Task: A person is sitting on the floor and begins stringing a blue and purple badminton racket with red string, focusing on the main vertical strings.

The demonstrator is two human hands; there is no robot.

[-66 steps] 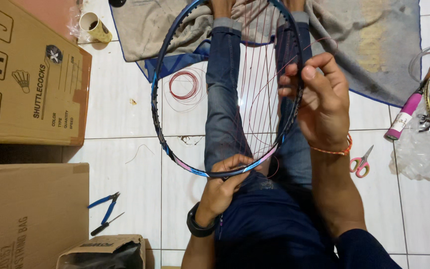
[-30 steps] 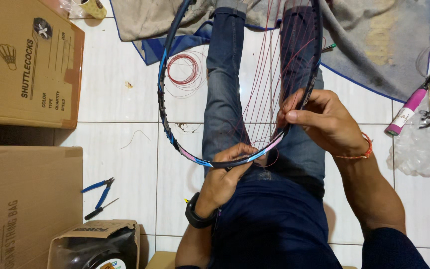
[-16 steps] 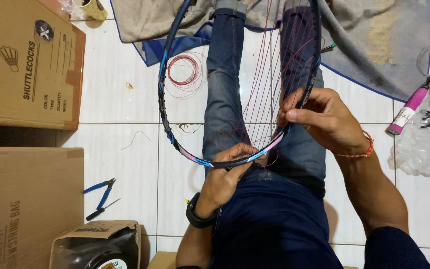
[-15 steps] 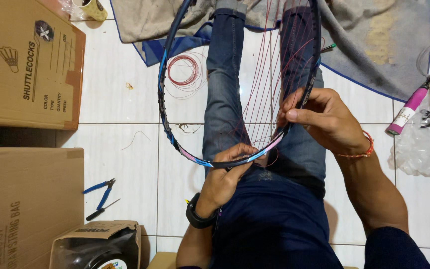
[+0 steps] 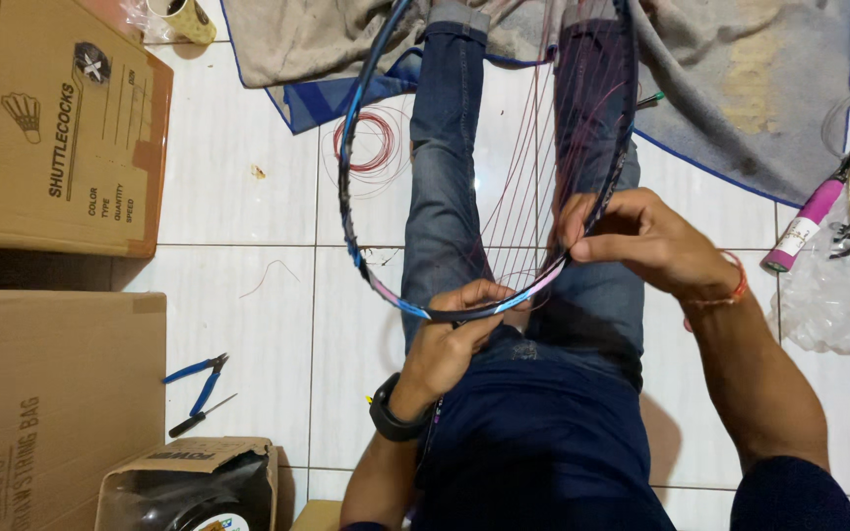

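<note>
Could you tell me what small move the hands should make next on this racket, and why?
Probably draw the loose red string taut with the right hand: it pinches at the racket frame rim, while the left hand steadies the frame's near end, and the strands look slack.

White tiled floor (image 5: 238, 197) carries everything: two cardboard boxes (image 5: 46, 128) stacked along the left, blue-handled pliers (image 5: 196, 379) and a thin dark tool (image 5: 202, 416) just beside them, an open carton (image 5: 194, 484) at near left. Far side has a grey cloth (image 5: 740, 79) over a blue mat (image 5: 341, 93), a coil of red string (image 5: 366, 143) and a cup (image 5: 184, 18); right has a pink-gripped racket handle (image 5: 807, 218) and clear plastic wrap (image 5: 838, 300).
</note>
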